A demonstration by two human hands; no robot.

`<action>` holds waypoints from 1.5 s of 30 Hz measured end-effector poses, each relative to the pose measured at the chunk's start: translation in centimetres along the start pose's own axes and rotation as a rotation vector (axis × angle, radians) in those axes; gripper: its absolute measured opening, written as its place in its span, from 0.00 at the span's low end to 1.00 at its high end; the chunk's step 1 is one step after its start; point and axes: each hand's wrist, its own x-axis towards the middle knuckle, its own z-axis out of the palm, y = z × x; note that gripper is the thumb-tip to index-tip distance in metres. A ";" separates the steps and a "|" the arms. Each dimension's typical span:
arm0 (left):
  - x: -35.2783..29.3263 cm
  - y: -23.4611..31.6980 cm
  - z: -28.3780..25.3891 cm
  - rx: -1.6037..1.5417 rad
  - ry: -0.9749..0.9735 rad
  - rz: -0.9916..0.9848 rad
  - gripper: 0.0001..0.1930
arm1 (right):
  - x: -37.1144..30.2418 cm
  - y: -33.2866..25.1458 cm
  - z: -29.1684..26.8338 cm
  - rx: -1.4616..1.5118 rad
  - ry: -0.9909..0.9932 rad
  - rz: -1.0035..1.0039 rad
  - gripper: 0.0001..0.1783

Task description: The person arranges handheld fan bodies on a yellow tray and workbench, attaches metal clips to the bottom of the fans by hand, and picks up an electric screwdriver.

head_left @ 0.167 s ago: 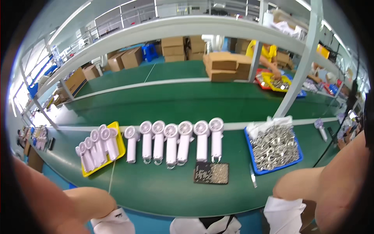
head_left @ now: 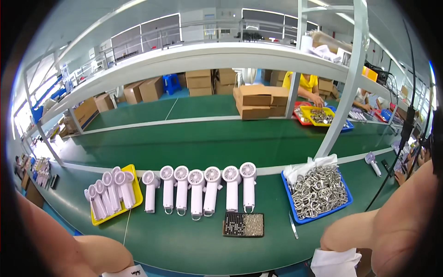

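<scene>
Both my arms rise at the sides, elbows bent, left forearm and right forearm running out past the picture's rim. Neither of my hands shows, so what they hold or touch is hidden. Between the arms, a row of pale lilac handheld fans lies on the green table, several with metal loops at their handle ends. Below the row's right part is a small black tray of tiny metal pieces. A blue tray at right holds a heap of silver metal rings. Beside it lies a thin silver tool, possibly tweezers.
More lilac fans fill a yellow tray at left. A white shelf frame with posts spans the table. Across it, a person in yellow reaches toward trays of metal parts near a cardboard box.
My view has tipped upward, so the table and its things sit lower in the picture. On the table nothing has visibly moved.
</scene>
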 end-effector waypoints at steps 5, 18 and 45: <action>-1.3 -5.6 -2.0 -0.014 -0.033 0.098 0.15 | -5.4 -0.1 -7.2 -0.108 0.090 -0.103 0.27; 19.9 -8.8 62.2 0.048 -0.125 -0.210 0.17 | 3.5 3.7 31.1 -0.253 -0.086 0.028 0.26; -1.7 -41.9 73.6 0.333 -0.742 -1.414 0.37 | -21.5 -1.2 30.1 -0.293 -0.574 1.074 0.10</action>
